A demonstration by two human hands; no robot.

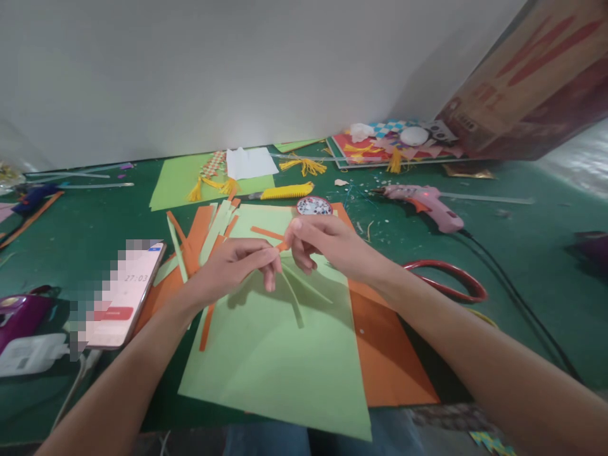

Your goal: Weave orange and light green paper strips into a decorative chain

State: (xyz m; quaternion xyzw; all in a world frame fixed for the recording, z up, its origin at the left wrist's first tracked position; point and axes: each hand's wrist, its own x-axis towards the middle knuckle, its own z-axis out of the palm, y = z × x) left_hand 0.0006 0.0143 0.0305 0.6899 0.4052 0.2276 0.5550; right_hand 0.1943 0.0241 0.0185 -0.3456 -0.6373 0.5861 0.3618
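My left hand (237,266) and my right hand (327,244) meet above a light green paper sheet (280,373). Thumbs and fingers of both pinch an orange paper strip (282,246) between them. Pale green paper strips (293,297) hang down from the same spot; where they join the orange one is hidden by my fingers. Under the green sheet lies an orange sheet (389,361). Loose green strips (217,228) and orange strips (183,237) are piled left of my hands. A separate orange strip (205,328) rests along the sheet's left side.
Beyond my hands are a yellow utility knife (287,191) and a round speckled dish (314,206). A pink glue gun (425,201) with a black cord and a red loop (456,269) lie right. A phone (130,297) lies left. Yellow tassels (304,166) lie toward the wall.
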